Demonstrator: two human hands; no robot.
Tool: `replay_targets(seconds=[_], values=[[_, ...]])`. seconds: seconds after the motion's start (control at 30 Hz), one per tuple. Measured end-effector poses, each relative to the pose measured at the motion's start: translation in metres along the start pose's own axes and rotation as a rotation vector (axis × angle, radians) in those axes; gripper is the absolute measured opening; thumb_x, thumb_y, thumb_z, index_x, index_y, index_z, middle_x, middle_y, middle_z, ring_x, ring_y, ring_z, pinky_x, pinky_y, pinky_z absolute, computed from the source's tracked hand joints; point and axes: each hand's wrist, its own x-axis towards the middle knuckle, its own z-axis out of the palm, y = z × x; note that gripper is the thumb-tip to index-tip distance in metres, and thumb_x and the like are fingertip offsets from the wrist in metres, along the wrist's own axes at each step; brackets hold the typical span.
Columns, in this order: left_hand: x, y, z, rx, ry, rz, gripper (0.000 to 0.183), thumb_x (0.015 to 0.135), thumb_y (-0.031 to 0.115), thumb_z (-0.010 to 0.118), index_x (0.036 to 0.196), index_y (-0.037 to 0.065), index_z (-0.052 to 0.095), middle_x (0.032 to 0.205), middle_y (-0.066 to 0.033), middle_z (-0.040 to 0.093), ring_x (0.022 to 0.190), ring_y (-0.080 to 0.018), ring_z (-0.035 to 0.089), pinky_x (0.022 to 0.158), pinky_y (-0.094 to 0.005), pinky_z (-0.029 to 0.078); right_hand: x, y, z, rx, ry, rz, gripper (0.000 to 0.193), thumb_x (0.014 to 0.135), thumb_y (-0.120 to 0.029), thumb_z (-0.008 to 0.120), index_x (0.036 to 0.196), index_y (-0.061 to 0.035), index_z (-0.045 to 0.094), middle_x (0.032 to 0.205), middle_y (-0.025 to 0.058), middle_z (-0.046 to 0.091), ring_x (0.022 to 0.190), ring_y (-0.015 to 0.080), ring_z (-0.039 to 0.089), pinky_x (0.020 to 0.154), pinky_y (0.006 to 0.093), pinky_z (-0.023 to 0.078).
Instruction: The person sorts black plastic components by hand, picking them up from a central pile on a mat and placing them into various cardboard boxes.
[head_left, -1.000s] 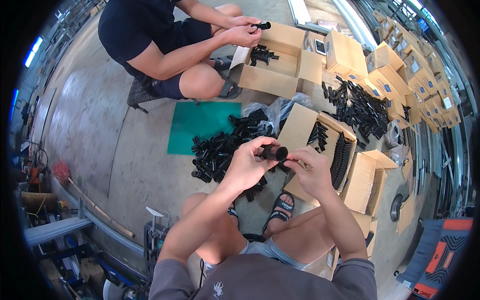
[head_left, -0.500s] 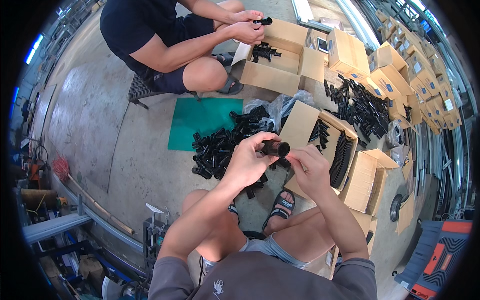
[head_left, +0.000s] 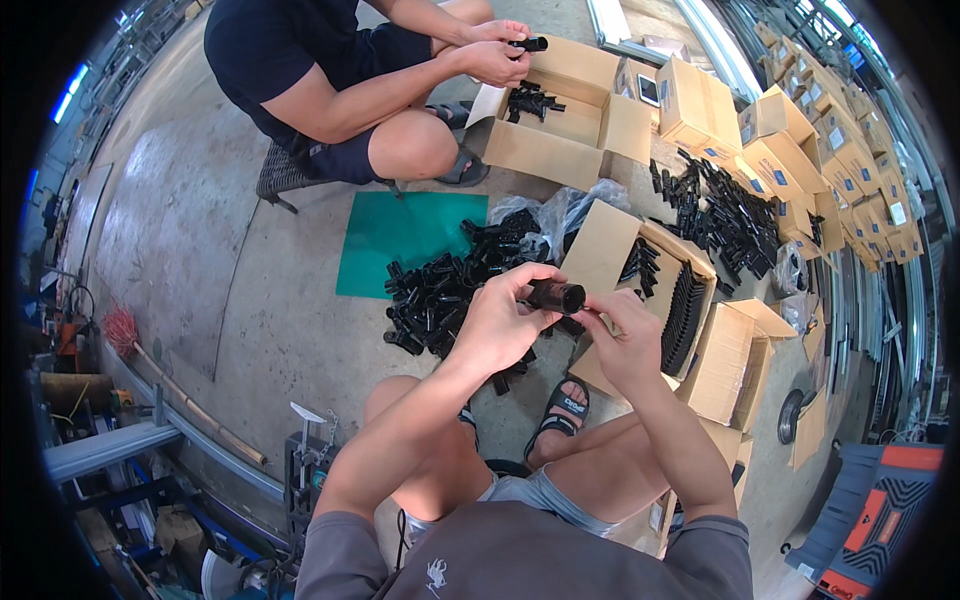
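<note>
My left hand (head_left: 503, 318) is closed around a black tubular fitting (head_left: 557, 296), its round open end turned to the right. Thumb and fingers of my right hand (head_left: 622, 335) are pinched together right beside that end; whatever sits between them is too small to make out. Below and beyond my hands spreads a heap of loose black fittings (head_left: 430, 290), partly over a green mat (head_left: 375, 245). An open cardboard box (head_left: 605, 240) beside my right hand contains similar fittings, many of them stacked in a neat row.
Across from me a seated person's hands (head_left: 497, 55) hold another black fitting over an open carton (head_left: 545, 165). Another pile of black parts (head_left: 725, 215) lies at the right, before stacked cartons (head_left: 850, 150). An opened carton (head_left: 725, 360) stands near my right forearm.
Both hands stay nearly in place. The fitting has turned slightly in my left hand, and its open end sits a little further right.
</note>
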Motion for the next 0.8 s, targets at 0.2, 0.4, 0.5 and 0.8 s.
replay_targets(seconds=[0.2, 0.4, 0.5, 0.8], values=[[0.0025, -0.0034, 0.0029, -0.011, -0.011, 0.017, 0.037, 0.084, -0.003, 0.072, 0.12, 0.008, 0.067, 0.092, -0.0063, 0.073, 0.074, -0.0095, 0.065, 0.067, -0.027, 0.051, -0.0015, 0.011, 0.0025, 0.05, 0.023, 0.016, 0.015, 0.081, -0.005, 0.078, 0.095, -0.004, 0.074, 0.088, 0.0095, 0.071, 0.08, 0.0263, 0.066, 0.07, 0.0351, 0.053], [0.0028, -0.0014, 0.0032, 0.021, -0.013, 0.008, 0.037, 0.084, -0.002, 0.072, 0.119, 0.008, 0.067, 0.093, -0.0073, 0.073, 0.075, -0.0104, 0.066, 0.068, -0.0277, 0.051, -0.0012, 0.009, 0.0031, 0.07, 0.01, 0.074, 0.014, 0.081, -0.005, 0.079, 0.094, -0.0034, 0.074, 0.087, 0.0091, 0.071, 0.08, 0.0256, 0.066, 0.069, 0.0344, 0.052], [0.0028, -0.0004, 0.0024, 0.033, -0.005, 0.018, 0.036, 0.084, -0.002, 0.072, 0.119, 0.008, 0.067, 0.092, -0.007, 0.073, 0.074, -0.0105, 0.065, 0.068, -0.0277, 0.051, -0.001, 0.0093, 0.005, 0.071, 0.021, 0.058, 0.014, 0.081, -0.005, 0.078, 0.094, -0.0033, 0.074, 0.088, 0.0089, 0.071, 0.079, 0.0249, 0.066, 0.069, 0.0339, 0.052], [0.0046, -0.0055, 0.0031, 0.069, 0.011, 0.067, 0.033, 0.084, -0.001, 0.073, 0.115, 0.007, 0.068, 0.088, -0.0072, 0.072, 0.073, -0.0098, 0.065, 0.068, -0.0282, 0.051, -0.0039, 0.0043, 0.0049, 0.01, 0.035, 0.012, 0.016, 0.081, 0.003, 0.076, 0.097, -0.0011, 0.074, 0.087, 0.0081, 0.07, 0.077, 0.0188, 0.063, 0.068, 0.0286, 0.049]])
